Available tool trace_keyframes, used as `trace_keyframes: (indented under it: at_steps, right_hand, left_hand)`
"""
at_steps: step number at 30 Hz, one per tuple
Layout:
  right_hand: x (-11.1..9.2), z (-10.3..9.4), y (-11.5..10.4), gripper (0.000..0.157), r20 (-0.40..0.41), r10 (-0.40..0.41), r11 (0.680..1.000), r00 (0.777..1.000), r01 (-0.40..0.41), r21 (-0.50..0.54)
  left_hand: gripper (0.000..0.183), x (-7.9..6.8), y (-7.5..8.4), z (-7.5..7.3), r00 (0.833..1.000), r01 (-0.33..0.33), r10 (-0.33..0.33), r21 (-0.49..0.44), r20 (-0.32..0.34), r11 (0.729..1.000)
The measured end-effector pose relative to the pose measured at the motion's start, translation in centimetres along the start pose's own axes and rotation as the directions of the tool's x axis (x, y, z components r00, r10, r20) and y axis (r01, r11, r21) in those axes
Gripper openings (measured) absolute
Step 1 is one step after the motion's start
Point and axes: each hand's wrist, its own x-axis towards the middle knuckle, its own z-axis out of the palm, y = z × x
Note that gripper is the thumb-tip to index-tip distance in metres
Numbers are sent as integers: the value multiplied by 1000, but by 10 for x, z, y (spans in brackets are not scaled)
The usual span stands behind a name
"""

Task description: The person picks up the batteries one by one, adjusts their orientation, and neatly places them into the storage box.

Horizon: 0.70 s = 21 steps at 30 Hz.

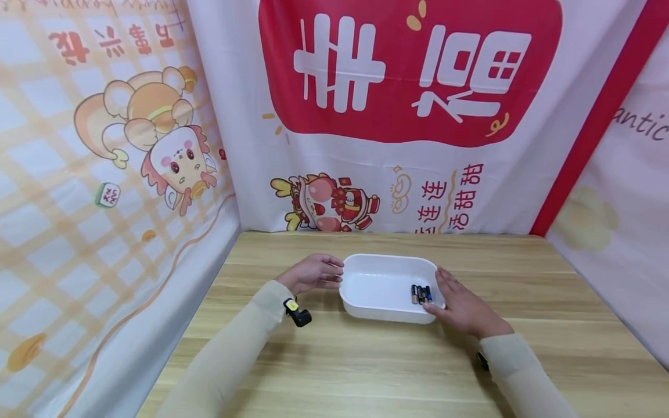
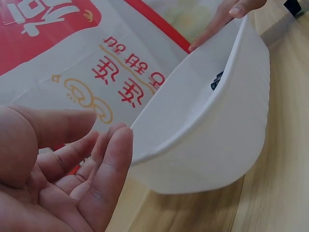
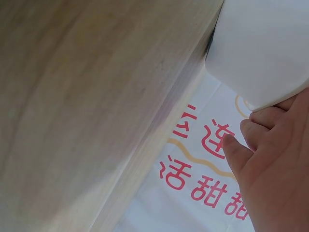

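Observation:
A white, rounded rectangular plastic basin [image 1: 381, 314] sits on the wooden table in front of me. Inside, towards its right end, several small dark batteries [image 1: 420, 295] lie side by side. My right hand [image 1: 462, 305] grips the basin's right end, thumb over the near rim and fingers along the outer side. At the opposite end is my left hand [image 1: 316, 271], its fingertips right at the rim. The left wrist view shows the left hand's fingers loosely bent, with a gap between thumb and fingers, beside the basin wall [image 2: 207, 145].
The wooden table [image 1: 376, 371] runs back to a printed cloth [image 1: 407, 75] with red and white characters. Another patterned cloth [image 1: 104, 244] hangs along the left side, and a pale one [image 1: 611, 191] on the right. A wrist camera [image 1: 299, 314] sits on the left sleeve.

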Motion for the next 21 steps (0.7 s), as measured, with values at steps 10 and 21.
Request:
trace_keyframes:
  at_steps: [10, 21]
  right_hand:
    - [2, 0, 2, 103, 10, 8, 1000, 1000, -8, -9]
    - [3, 0, 1, 105, 12, 14, 1000, 1000, -14, -7]
  left_hand:
    - [27, -17, -13, -32, 998, 7, -10, -46, -58, 999]
    - [36, -40, -18, -63, 993, 20, -20, 3, -115, 1000]
